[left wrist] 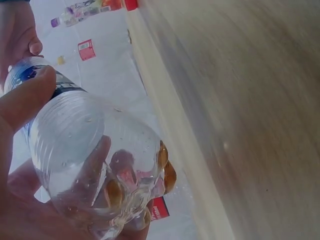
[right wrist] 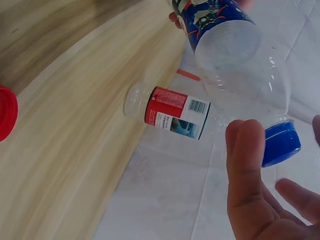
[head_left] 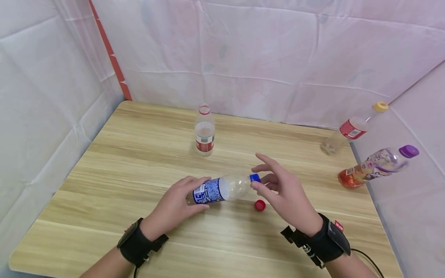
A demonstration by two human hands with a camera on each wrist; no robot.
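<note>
A clear plastic bottle (head_left: 233, 187) with a blue label and a blue cap (head_left: 255, 177) is tilted almost flat, its neck toward the right. My left hand (head_left: 179, 199) grips it round the label and base; the left wrist view shows a little brown liquid in the base of the bottle (left wrist: 75, 135). Around the cap, my right hand (head_left: 283, 191) has its thumb and fingers spread apart. In the right wrist view the thumb stands in front of the neck, beside the blue cap (right wrist: 281, 143), and the other fingers are away from it. Whether the thumb touches is unclear.
A loose red cap (head_left: 260, 205) lies on the wooden table (head_left: 139, 154) below the bottle neck. An uncapped bottle with a red-and-white label (head_left: 204, 133) stands behind. At the right stand a yellow-capped bottle (head_left: 352, 129) and a purple-capped bottle (head_left: 377, 166).
</note>
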